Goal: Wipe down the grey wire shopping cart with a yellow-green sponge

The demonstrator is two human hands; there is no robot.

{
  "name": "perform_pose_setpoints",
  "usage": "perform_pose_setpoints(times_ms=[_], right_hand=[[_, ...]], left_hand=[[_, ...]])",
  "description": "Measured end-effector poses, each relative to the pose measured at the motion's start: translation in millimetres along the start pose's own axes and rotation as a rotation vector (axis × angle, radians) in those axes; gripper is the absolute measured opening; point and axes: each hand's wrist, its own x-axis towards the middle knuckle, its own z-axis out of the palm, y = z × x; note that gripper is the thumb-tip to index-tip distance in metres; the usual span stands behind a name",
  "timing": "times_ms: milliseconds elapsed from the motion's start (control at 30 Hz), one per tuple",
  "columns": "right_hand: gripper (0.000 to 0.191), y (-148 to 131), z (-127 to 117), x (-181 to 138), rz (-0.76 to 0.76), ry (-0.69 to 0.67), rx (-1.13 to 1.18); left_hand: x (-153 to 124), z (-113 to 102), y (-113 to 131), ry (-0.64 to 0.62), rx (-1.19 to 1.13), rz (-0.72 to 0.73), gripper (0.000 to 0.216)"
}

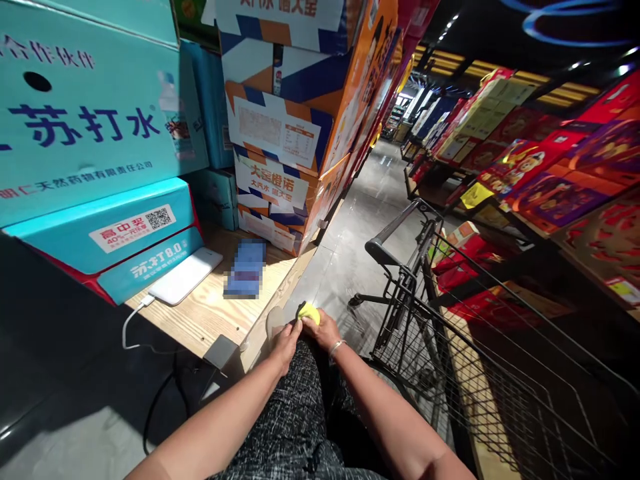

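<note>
Item 1. Yellow object (pixel 309 312): small, rounded, bright yellow; what it is cannot be told. It sits between the two hands, above the knee of the patterned trousers (pixel 295 413).

Item 2. Right hand (pixel 325 330): fingers curled narrowly around the yellow object, gripping it from the right and from below. A thin bracelet (pixel 336 347) sits on the wrist just behind the fingers.

Item 3. Left hand (pixel 285 343): fingers bent close together, tips pinched on the left edge of the yellow object and touching the right hand's fingers.

Item 4. Wooden platform (pixel 210 313): pale grain, to the left of the fingers and slightly beyond them. On it:
- white flat device (pixel 185 275), with a white cable (pixel 131 320) plugged into its near end;
- blurred blue item (pixel 246 268), just right of the device, not identifiable;
- teal cartons (pixel 90 133), stacked, far left of the fingers;
- orange-and-blue cartons (pixel 290 120), stacked, beyond the fingers.

Item 5. Shopping cart (pixel 425 300): dark wire basket with a black handle, just right of the fingers, apart from both hands.

Item 6. Red gift boxes (pixel 550 173): rows on shelving, well to the right of the fingers, past the cart.

Item 7. Grey floor (pixel 350 227): an aisle running away beyond the fingertips.
</note>
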Motion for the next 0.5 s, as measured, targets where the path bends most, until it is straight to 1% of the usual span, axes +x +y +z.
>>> perform_pose_setpoints(times_ms=[100,167,200,267,333,433,500], right_hand=[[0.050,2,-9,-24,0.074,0.005,0.323],[0.055,6,-24,-42,0.166,-0.033,0.577],[0.056,7,-33,-50,0.207,-0.055,0.650],[0.056,8,-53,-63,0.242,-0.100,0.655],[0.055,5,-71,-72,0.217,-0.108,0.603],[0.055,-5,-91,-81,0.164,-0.062,0.519],[0.051,-11,-104,-87,0.153,-0.024,0.450]], left_hand=[[3,17,11,-0.107,-0.086,0.054,0.058],[3,29,13,-0.149,-0.089,0.051,0.051],[2,34,12,-0.158,-0.079,0.044,0.047],[-2,46,7,-0.182,-0.054,0.032,0.038],[-6,57,2,-0.217,-0.038,0.027,0.030],[-12,73,0,-0.277,-0.042,0.035,0.024],[-14,85,6,-0.334,-0.052,0.032,0.029]])
